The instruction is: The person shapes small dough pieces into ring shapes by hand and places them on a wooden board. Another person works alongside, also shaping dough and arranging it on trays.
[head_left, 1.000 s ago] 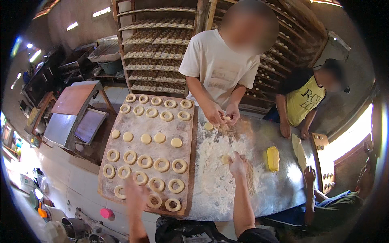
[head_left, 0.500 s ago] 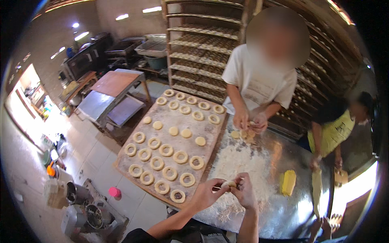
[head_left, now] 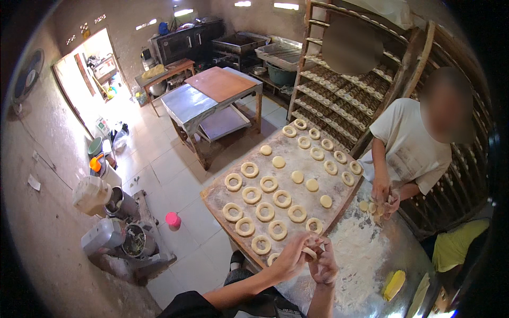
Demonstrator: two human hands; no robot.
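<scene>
Over the front edge of a floured wooden board (head_left: 292, 160), my left hand (head_left: 293, 258) and my right hand (head_left: 324, 263) are raised close together. Both have their fingers curled around a small pale piece of dough (head_left: 309, 253), which looks ring-shaped, though the fingers partly cover it. Rows of dough rings (head_left: 265, 212) lie flat on the board, the nearest ones just beside my left hand. Between the ring rows sit several small flat dough rounds (head_left: 297, 177). Loose flour (head_left: 360, 249) is spread over the steel tabletop (head_left: 416, 259) right of my hands.
Across the table a co-worker in a white shirt (head_left: 411, 153) handles dough pieces. A yellow packet (head_left: 394, 285) lies on the steel at right. Racks (head_left: 339, 93) of filled trays stand behind. Another table (head_left: 183, 108), mixing machines (head_left: 103, 236) and a pink container (head_left: 173, 219) are at left.
The view has swung left, so the board and co-worker appear farther right. My hands remain together around the dough piece, which now looks tilted more upright.
</scene>
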